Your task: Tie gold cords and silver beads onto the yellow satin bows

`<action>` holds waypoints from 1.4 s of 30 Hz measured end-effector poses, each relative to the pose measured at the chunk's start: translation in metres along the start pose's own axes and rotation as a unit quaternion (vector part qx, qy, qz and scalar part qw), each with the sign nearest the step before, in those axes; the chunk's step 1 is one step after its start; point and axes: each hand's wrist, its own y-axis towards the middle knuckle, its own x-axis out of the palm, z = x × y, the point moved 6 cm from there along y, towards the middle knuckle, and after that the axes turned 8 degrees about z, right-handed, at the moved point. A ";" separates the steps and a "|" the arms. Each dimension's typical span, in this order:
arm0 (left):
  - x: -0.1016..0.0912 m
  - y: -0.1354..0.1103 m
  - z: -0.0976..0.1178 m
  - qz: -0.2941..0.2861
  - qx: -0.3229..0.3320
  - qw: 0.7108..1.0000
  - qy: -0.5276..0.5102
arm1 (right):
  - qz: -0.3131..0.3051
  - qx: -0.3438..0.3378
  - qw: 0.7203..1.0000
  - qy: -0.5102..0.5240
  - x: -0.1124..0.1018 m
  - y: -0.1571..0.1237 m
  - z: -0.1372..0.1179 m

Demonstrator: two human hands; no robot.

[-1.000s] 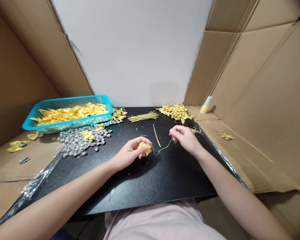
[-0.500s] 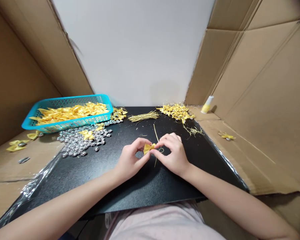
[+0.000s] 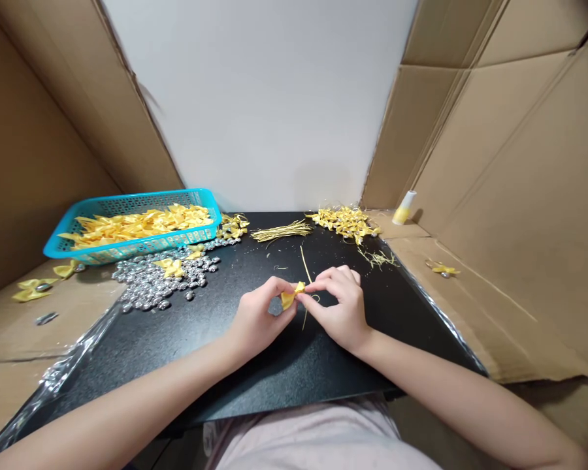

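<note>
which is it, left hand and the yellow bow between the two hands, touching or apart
Touching. The head view shows the left hand with its thumb and fingers against the yellow bow, no gap visible.

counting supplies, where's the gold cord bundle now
In the head view, the gold bundle lies near the far edge of the black table, between the blue basket on the left and the yellow bow pile on the right.

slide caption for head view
Left hand pinching a bow, right hand at its edge, beads and basket to the left.
</note>
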 end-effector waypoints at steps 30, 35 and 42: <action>-0.014 0.024 -0.085 0.077 -0.369 0.891 -0.254 | -0.433 0.160 0.776 0.430 0.010 0.010 0.020; -0.010 0.025 -0.080 0.044 -0.341 0.908 -0.241 | -0.216 0.188 0.893 0.347 -0.001 0.027 0.036; 0.001 0.018 -0.064 -0.061 -0.282 0.933 -0.214 | -0.177 0.279 0.865 0.378 -0.001 0.028 0.044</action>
